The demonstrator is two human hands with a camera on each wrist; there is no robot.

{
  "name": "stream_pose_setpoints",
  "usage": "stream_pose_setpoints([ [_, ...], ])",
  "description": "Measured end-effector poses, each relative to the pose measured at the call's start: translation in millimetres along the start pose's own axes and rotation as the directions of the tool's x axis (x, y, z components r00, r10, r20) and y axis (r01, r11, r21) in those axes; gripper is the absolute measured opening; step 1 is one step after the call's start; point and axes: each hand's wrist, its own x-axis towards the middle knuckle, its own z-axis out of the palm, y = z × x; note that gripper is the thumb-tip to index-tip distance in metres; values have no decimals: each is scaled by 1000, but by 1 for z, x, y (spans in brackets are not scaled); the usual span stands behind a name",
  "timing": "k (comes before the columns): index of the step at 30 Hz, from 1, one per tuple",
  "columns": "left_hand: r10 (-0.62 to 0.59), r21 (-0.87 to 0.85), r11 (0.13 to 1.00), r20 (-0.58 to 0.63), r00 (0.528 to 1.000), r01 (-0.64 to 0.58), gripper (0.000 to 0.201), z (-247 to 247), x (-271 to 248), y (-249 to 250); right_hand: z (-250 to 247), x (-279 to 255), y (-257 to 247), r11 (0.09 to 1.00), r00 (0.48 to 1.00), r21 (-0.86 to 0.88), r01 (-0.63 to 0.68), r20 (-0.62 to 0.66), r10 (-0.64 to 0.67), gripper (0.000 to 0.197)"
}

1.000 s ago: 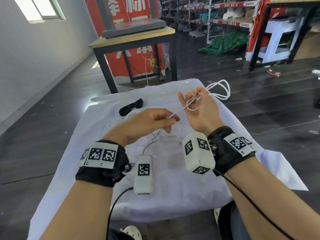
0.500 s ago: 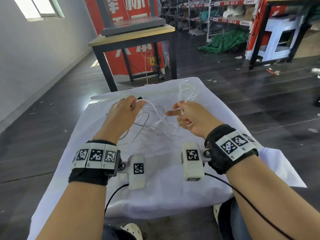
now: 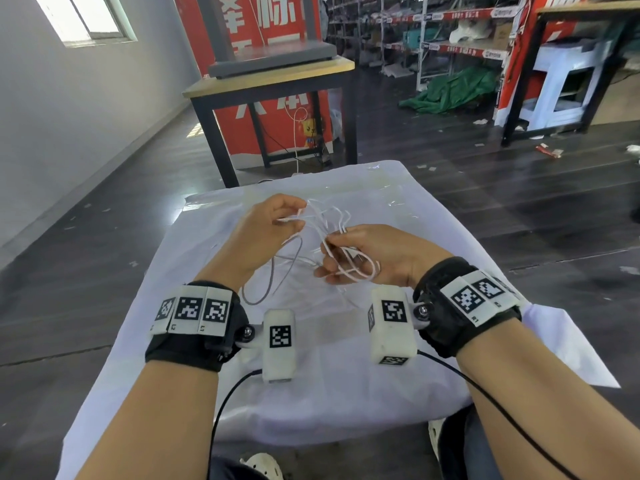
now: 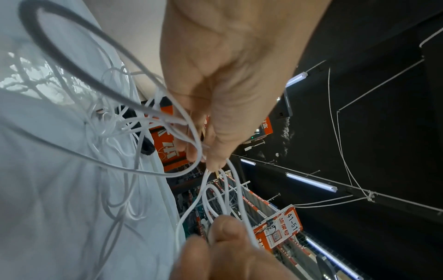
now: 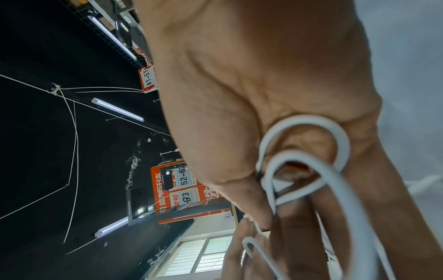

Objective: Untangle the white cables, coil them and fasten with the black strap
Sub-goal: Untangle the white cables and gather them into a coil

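Observation:
The white cables (image 3: 322,237) hang in a loose tangle between both hands above the white-clothed table (image 3: 346,393). My left hand (image 3: 297,218) pinches a strand between thumb and fingers; the left wrist view shows several strands running from that pinch (image 4: 210,157). My right hand (image 3: 329,252) grips a bunch of cable loops (image 3: 356,270), which wrap round its fingers in the right wrist view (image 5: 302,151). A slack loop (image 3: 266,289) trails onto the cloth. The black strap (image 4: 147,147) lies on the cloth beyond the cables; in the head view my left hand hides it.
Beyond the cloth stands a wood-topped table with black legs (image 3: 270,81) in front of a red banner (image 3: 277,22). A green tarp (image 3: 450,91), shelving and a white stool (image 3: 568,84) lie far right. Dark floor surrounds the table.
My right hand came down from its raised position with the loops. The hands spread apart, then drew close again. My left hand now pinches a strand right beside the right hand's loops.

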Motion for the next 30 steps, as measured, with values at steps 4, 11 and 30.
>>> stream_pose_setpoints([
  [4, 107, 280, 958, -162, 981, -58, 16, -3, 2, -3, 3, 0, 4, 999, 996, 12, -39, 82, 38, 26],
  [11, 105, 327, 944, -174, 979, -43, 13, -5, 2, -2, 5, 5, 5, 997, 998, 42, -69, -7, 69, 21],
  [30, -53, 338, 941, 37, 998, 37, 17, -22, -2, -7, -8, 3, -9, 925, 962, 291, 246, -193, -195, 37],
])
